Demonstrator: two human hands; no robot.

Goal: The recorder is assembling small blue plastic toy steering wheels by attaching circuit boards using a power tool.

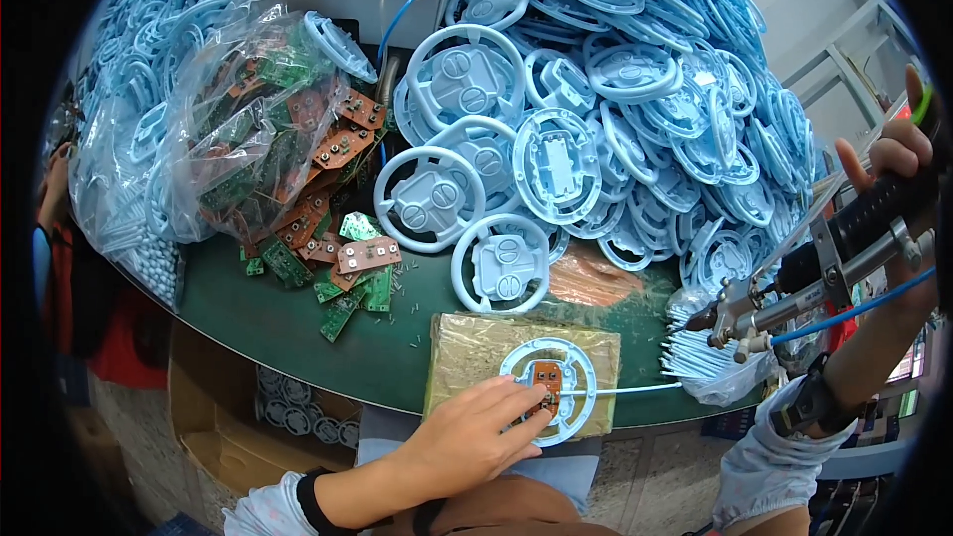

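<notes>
On a tape-covered block (pixel 462 337) at the table's front edge lies a light-blue toy steering wheel (pixel 586 407). A brown circuit board (pixel 549 377) sits in its middle. A thin pale stick (pixel 635 390) runs from the wheel's centre out to the right. My left hand (pixel 472 442) lies over the wheel's left side, fingers stretched out, with fingertips on the board. At the far right, my right hand (pixel 898 154) is raised and wrapped round the black grip of a powered screwdriver (pixel 794 283) with a blue hose. Its tip is apart from the wheel, above the table.
Many blue wheels (pixel 561 164) are heaped across the back and right. Left of them, a clear bag (pixel 238 139) spills circuit boards. Loose screws (pixel 397 288) lie nearby. A bundle of pale sticks (pixel 695 352) is at right. A cardboard box (pixel 213 437) stands below the table.
</notes>
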